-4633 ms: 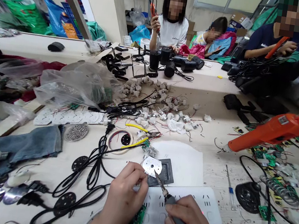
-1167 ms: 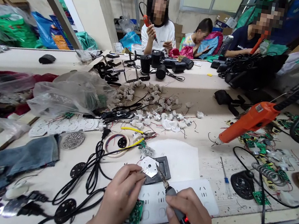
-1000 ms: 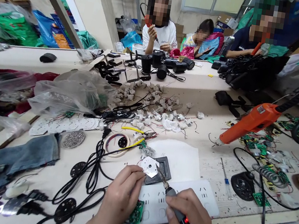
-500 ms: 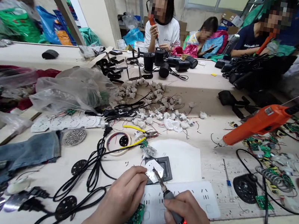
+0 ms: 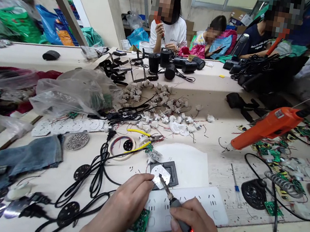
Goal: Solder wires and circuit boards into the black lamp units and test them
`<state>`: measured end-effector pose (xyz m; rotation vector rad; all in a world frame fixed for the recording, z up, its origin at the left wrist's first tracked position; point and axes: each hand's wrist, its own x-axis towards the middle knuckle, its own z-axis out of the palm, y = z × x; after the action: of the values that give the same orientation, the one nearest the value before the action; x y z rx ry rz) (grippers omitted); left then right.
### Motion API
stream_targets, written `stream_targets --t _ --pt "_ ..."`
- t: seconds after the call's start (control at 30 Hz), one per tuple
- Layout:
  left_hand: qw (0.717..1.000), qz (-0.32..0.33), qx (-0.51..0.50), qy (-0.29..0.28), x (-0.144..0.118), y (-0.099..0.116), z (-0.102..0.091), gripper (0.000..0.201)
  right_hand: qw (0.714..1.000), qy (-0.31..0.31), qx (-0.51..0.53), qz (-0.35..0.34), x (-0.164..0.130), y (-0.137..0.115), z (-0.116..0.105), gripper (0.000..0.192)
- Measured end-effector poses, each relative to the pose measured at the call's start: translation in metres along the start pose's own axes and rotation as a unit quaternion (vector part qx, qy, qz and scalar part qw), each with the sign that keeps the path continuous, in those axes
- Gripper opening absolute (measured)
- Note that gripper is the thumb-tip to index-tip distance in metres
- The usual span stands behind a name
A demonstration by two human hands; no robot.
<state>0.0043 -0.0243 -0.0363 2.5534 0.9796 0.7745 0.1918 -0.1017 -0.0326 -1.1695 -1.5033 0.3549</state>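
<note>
My left hand (image 5: 126, 204) pinches the edge of a small silver round LED board (image 5: 160, 172) and holds it tilted over a black square holder (image 5: 172, 172). A green circuit board (image 5: 140, 222) hangs under that hand. My right hand (image 5: 195, 227) grips a black soldering iron (image 5: 184, 227) with a red light. The iron's tip touches the silver board. Both hands work above a white power strip (image 5: 196, 205) at the bench's front edge.
Black power cords (image 5: 95, 177) snake to the left. Yellow-handled cutters (image 5: 143, 134), a solder spool (image 5: 123, 145), several small white motors (image 5: 162, 109) and a plastic bag (image 5: 73, 91) lie behind. An orange hot glue gun (image 5: 271, 125) hangs at the right. Three people sit at the far bench.
The silver board has tilted and shifted slightly in my left hand. The iron's tip stays on it. My view has drifted a little.
</note>
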Motion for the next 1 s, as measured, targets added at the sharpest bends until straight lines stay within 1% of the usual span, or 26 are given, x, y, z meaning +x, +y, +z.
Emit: stream_targets --t 0.4,1.0 --pt "0.999 0.021 0.011 -0.038 0.0002 -0.0041 -0.0058 0.022 1.0 -0.014 0.008 -0.011 -0.01 0.0071 -0.0032 0.019" --pt "1.0 0.015 0.008 -0.027 0.0033 -0.0016 -0.0061 0.02 0.999 -0.035 0.002 -0.03 -0.0088 0.0095 -0.0047 0.019"
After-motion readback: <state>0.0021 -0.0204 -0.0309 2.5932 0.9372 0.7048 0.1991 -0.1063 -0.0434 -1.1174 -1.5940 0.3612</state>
